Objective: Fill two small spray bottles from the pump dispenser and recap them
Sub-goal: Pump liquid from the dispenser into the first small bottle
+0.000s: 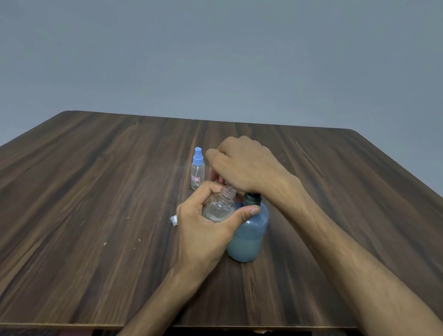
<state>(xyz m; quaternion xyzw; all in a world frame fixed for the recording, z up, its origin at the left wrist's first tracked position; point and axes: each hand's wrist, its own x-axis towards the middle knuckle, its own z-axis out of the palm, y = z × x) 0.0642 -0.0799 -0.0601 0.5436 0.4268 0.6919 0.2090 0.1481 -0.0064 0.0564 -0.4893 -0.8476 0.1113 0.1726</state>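
Grip, left hand [205, 227]: I log fingers and thumb curled round an uncapped clear spray bottle [219, 205], held tilted, its threaded neck up and touching the right hand's underside. Grip, right hand [244, 164]: palm down over the pump dispenser [247, 232], covering its head; I cannot tell how the fingers lie beneath.

Pump dispenser: blue translucent bottle, dark collar, upright on the counter [82, 197], liquid filling its lower part; the left thumb tip touches its shoulder.

Second spray bottle [197, 168]: clear, blue cap on, red-edged label, upright just beyond the hands.

Small white piece [174, 220]: lying on the counter beside the left hand, too small to identify.
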